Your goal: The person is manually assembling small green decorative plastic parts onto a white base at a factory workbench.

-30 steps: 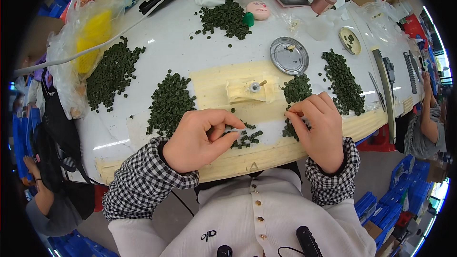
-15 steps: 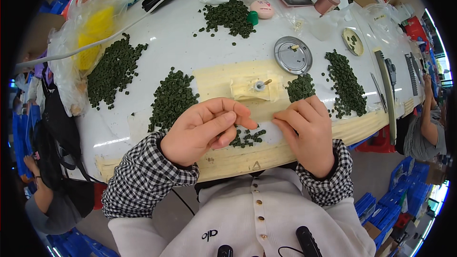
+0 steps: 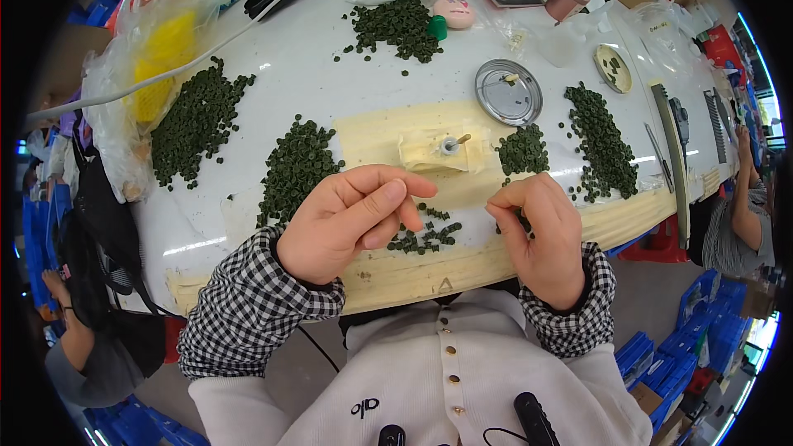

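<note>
My left hand (image 3: 351, 215) hovers above the near table edge, thumb laid against the bent index finger; anything held there is hidden. To its right, my right hand (image 3: 541, 235) is closed in a pinch, and what its fingertips hold, if anything, is too small to name. Under and between the hands lies a small scatter of dark green pellet-like pieces (image 3: 429, 238). Just beyond them stands a yellow-taped block (image 3: 421, 153) with a metal fitting (image 3: 450, 146) and a thin brown pin. A small green heap (image 3: 522, 151) sits beyond my right hand, a larger heap (image 3: 293, 165) beyond my left.
More green heaps lie at the far left (image 3: 194, 128), back (image 3: 396, 29) and right (image 3: 601, 144). A round metal lid (image 3: 508, 92) and a cream dish (image 3: 613, 68) stand behind. Tweezers (image 3: 658, 157) and a long flat bar (image 3: 673, 169) lie at right. A white cable (image 3: 165, 76) crosses the left.
My right hand has drawn slightly right, away from the left hand, uncovering a few green pieces beneath it. The left hand has shifted a little, its fingers more drawn in.
</note>
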The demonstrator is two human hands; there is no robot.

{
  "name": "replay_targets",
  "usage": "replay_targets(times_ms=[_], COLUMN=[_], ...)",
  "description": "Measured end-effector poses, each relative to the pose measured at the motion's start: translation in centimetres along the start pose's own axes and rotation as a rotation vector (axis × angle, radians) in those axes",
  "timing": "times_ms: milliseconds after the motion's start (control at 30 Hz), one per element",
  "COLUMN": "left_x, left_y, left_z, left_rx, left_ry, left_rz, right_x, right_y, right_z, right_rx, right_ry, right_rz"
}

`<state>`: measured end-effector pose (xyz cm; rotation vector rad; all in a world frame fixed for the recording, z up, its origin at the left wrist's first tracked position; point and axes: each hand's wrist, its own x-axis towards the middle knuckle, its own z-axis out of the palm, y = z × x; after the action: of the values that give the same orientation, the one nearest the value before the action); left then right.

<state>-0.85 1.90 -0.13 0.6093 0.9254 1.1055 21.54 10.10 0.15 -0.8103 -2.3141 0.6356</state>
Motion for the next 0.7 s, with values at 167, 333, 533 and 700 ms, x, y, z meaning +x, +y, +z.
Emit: replay_targets(times_ms=[167,333,533,700], left_x=[0.0,-0.1,0.0,-0.1], left_y=[0.1,-0.2,-0.1,-0.1], left_z=[0.3,-0.1,0.2,0.3], left_rx=[0.061,0.126,0.057,0.066], left_ry=[0.024,0.044,0.108,0.110], left_rz=[-0.013,-0.024,-0.017,0.007], right_x=[0.2,0.1,0.5,0.4], right_y=[-0.6,-0.9,-1.4,-0.9], right_z=[-0.7,-0.5,-0.1,0.1], right_rx=[0.095,0.284,0.429,0.402], right_ry=[0.099,0.064,-0.010,0.033], right_rz=[-0.035,0.000,0.064,0.036])
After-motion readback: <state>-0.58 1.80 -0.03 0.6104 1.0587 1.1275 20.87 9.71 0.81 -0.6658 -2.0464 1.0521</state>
